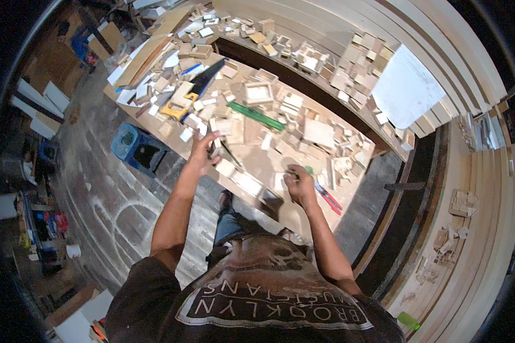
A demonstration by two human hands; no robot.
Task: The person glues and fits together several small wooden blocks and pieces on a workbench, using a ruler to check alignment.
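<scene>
Cluttered workbench (252, 157) in a woodshop; left hand (202, 153) pinches a small wood block (216, 144) (partly hidden), right hand (298, 184) curled, grip unclear.

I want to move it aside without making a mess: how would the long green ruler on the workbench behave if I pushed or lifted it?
The green ruler looks thin and flat, so it would probably slide rather than roll. It lies across small wood offcuts, so pushing it would likely scatter them. Long and slim, it may flex slightly if lifted by one end.
</scene>
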